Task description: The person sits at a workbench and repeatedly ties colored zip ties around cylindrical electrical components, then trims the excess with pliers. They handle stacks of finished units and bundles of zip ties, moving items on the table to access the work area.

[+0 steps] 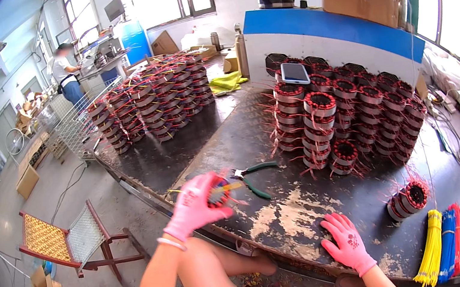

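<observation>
My left hand (192,206), in a pink glove, is closed around a motor stator (218,194) with a dark core, reddish windings and a yellow strip beside it. It is held just above the table's near edge. Green-handled pliers (261,167) lie on the table right beside it, handles spread apart. My right hand (347,241), also pink-gloved, rests flat on the worn tabletop (291,218) with its fingers stretched out and nothing in it. A single stator (408,200) lies tilted on the table beyond that hand, to the right.
Stacked stators stand at the back left (158,97) and the right (323,119), a phone (295,73) atop the latter. Bundles of yellow (430,247), blue (447,244) and red wires (459,239) lie front right. A woven chair (75,236) stands left; a person (68,76) works far off.
</observation>
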### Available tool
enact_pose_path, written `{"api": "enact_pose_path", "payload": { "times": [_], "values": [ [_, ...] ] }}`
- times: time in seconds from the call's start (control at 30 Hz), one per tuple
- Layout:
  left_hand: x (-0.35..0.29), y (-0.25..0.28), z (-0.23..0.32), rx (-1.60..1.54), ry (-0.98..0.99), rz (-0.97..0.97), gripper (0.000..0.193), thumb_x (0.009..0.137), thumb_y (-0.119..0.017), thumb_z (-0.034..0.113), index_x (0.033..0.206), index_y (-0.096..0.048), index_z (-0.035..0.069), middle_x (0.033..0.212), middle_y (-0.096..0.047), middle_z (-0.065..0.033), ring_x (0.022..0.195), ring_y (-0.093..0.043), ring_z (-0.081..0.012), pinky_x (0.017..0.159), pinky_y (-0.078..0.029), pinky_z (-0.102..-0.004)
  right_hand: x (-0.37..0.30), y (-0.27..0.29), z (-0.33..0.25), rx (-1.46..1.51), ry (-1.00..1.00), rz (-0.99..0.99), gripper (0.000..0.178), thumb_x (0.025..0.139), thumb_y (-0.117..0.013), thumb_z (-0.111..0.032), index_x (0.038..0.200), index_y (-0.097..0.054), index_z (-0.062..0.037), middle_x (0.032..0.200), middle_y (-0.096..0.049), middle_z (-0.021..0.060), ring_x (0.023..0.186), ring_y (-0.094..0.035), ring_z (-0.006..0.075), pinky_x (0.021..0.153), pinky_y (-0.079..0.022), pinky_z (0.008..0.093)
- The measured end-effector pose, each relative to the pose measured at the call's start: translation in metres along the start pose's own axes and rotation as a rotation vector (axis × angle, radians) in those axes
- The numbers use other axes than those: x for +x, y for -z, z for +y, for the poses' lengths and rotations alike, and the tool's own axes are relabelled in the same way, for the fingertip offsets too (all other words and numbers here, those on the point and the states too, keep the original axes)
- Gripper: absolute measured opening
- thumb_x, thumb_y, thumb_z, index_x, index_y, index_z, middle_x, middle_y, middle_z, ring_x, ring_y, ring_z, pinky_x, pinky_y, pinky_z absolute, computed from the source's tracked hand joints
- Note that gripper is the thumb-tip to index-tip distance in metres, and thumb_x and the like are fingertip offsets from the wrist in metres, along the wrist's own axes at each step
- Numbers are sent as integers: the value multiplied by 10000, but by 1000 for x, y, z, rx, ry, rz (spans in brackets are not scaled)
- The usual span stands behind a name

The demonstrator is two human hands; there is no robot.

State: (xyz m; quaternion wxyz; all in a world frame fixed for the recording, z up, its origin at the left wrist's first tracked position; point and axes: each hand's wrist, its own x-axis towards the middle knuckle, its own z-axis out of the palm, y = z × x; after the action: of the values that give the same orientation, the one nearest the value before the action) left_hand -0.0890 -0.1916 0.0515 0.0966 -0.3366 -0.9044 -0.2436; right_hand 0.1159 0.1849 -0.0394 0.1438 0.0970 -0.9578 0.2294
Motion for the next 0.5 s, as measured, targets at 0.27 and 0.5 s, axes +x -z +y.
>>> {"api": "enact_pose_path", "payload": {
  "times": [0.27, 0.5],
  "values": [
    [-15, 60, -167, 252, 429, 159, 1123, 610, -891, 499, 1502, -441, -14, 1431, -555, -203, 1349, -486, -378, 1164, -354, -436, 9, -4, -4, 33, -10, -13, 519, 869, -721, -272, 1332, -609, -67, 1448, -565, 156, 1401, -460, 371, 1204, -313, 511],
    [-16, 27, -209, 182, 522, 34, 1163, 606, -866, 574, 1513, -431, -10, 1466, -530, -200, 1394, -466, -344, 1217, -262, -450, 9, -1, -8, 18, -41, -54, 531, 859, -723, -267, 1338, -606, -71, 1451, -561, 154, 1402, -456, 377, 1201, -314, 515]
  ]
}}
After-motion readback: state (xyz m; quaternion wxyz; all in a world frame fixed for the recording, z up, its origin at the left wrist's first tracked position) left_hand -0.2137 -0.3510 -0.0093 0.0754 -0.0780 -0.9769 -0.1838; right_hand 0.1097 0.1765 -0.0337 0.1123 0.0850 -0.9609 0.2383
